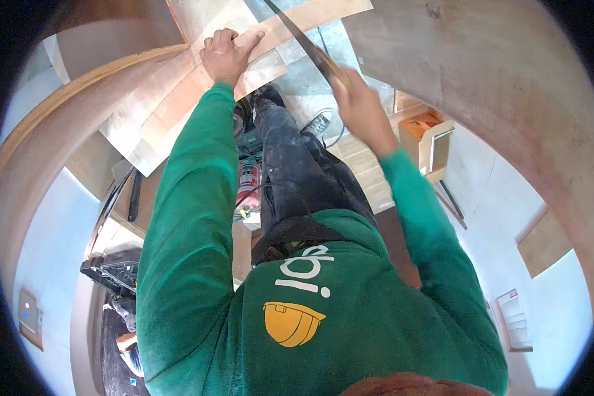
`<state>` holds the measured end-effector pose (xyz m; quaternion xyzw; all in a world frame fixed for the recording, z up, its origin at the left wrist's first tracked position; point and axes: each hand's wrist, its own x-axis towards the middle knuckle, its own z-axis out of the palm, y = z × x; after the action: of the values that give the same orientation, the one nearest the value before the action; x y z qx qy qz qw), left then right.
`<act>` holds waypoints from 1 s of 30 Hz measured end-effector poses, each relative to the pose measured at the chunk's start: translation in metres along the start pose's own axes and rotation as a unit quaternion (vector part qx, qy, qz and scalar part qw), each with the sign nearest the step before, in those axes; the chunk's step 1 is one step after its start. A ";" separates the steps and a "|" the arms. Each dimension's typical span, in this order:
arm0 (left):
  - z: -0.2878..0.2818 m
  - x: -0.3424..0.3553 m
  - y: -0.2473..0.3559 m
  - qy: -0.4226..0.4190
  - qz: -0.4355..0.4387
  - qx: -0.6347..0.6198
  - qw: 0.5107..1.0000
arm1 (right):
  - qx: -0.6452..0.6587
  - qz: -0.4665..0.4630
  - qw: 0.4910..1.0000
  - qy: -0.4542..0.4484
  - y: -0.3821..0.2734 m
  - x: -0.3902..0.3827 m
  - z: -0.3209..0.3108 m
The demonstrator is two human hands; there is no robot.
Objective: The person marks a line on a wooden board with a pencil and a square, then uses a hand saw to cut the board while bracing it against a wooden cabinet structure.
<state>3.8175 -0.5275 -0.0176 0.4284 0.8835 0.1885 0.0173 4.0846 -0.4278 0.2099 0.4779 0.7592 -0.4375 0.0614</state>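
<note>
A thin pale wooden strip (317,16) runs slantwise across the top of the view. My left hand (224,58) rests on it with the fingers bent over and the thumb stretched along the wood, holding it down. To the right, my right hand (363,109) is closed around the handle of a handsaw (297,34), slightly blurred by motion. The saw's long dark blade points up and left, crossing the strip to the right of my left thumb. Whether its teeth touch the wood, I cannot tell.
Curved wooden panels rise at the left (86,79) and right (482,59). Below the strip are a red-labelled canister (247,178), a cable and my shoe (318,122). A small wooden cabinet (426,138) stands at the right. At lower left is a black crate (115,269); part of another person (129,350) shows nearby.
</note>
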 end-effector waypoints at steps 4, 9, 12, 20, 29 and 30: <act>0.014 -0.005 -0.017 0.014 -0.002 -0.004 1.000 | 0.001 -0.030 1.000 0.000 -0.016 0.023 0.009; -0.002 -0.009 -0.010 0.000 -0.058 -0.025 0.998 | -0.023 0.015 0.999 -0.023 -0.031 -0.106 -0.056; -0.001 -0.003 -0.014 0.012 -0.047 -0.017 0.999 | -0.055 0.024 0.998 -0.035 -0.037 -0.151 -0.091; -0.008 0.006 -0.001 0.002 -0.037 -0.023 0.999 | 0.003 -0.029 0.999 0.023 -0.011 0.035 0.019; -0.014 0.000 -0.004 -0.012 -0.056 -0.012 0.998 | -0.039 0.060 0.997 -0.041 -0.039 -0.144 -0.088; -0.013 0.000 -0.005 -0.008 -0.054 -0.015 0.998 | -0.041 0.073 0.995 -0.051 -0.043 -0.151 -0.096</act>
<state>3.8113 -0.5342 -0.0068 0.3809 0.9025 0.1970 0.0409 4.1631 -0.4673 0.3718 0.5065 0.7352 -0.4243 0.1513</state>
